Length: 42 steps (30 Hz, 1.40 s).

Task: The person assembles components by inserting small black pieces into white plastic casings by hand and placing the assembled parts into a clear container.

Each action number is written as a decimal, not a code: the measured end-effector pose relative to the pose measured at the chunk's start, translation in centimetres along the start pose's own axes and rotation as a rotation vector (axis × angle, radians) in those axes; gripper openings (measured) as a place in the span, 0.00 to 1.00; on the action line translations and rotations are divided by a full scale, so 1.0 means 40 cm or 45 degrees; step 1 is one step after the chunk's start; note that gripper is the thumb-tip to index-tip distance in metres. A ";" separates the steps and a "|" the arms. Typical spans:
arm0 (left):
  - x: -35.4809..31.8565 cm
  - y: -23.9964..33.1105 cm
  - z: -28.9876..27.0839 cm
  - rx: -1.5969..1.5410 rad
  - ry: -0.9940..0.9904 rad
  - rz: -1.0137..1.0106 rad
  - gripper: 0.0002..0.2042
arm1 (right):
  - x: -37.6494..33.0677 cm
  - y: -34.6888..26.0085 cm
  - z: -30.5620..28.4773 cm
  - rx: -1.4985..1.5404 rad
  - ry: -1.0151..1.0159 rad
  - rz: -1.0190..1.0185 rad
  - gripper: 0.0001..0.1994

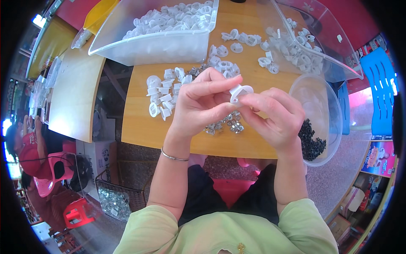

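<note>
Above the table, my left hand (198,99) pinches a small white plastic part (242,90) with a round flange between thumb and fingers. My right hand (275,116) meets it from the other side, thumb and forefinger pressed together at the part's edge. Whatever those right fingertips may hold is hidden. Small shiny metal pieces (235,123) lie on the table just under my hands. Left of my left hand is a loose group of similar white parts (164,94), and more lie scattered beyond it.
A large clear bin (169,47) heaped with white parts stands at the back left. Another clear bin (338,63) lies tilted at the back right, white parts spilling out. Right of my right hand, a round clear tub (334,146) holds small black pieces (311,142). A person (36,148) sits far left.
</note>
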<state>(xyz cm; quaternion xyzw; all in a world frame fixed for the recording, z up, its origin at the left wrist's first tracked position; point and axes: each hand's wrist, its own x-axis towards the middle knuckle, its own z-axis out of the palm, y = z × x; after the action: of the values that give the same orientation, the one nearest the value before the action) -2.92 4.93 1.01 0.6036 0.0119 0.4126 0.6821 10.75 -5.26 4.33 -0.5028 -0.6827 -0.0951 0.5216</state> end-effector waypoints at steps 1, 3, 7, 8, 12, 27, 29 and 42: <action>0.000 -0.001 -0.002 0.015 -0.008 0.010 0.22 | 0.001 0.001 0.000 -0.001 0.001 0.000 0.12; 0.000 -0.001 -0.003 0.030 -0.019 0.021 0.22 | 0.002 0.002 -0.001 -0.013 -0.014 0.000 0.12; -0.001 -0.002 -0.003 0.043 -0.020 0.012 0.22 | 0.005 0.000 -0.007 0.008 -0.052 0.043 0.12; 0.000 -0.002 -0.003 0.060 -0.037 0.018 0.21 | 0.006 -0.001 -0.008 0.023 -0.058 0.053 0.12; -0.001 0.000 -0.003 0.081 -0.051 0.020 0.21 | 0.006 -0.001 -0.010 0.038 -0.076 0.055 0.13; 0.006 -0.011 0.002 -0.125 0.005 0.059 0.19 | 0.003 -0.008 -0.015 0.386 0.025 0.719 0.14; 0.002 -0.020 -0.001 -0.115 0.015 0.058 0.19 | -0.001 -0.008 -0.003 0.552 -0.013 0.898 0.15; 0.002 -0.029 0.002 0.088 0.021 0.117 0.20 | -0.007 -0.012 0.017 0.796 -0.033 1.084 0.07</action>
<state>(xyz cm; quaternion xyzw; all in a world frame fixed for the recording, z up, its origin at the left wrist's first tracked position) -2.18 4.97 0.08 0.6234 0.0039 0.4476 0.6411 9.93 -5.22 3.99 -0.5571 -0.4202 0.3397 0.6306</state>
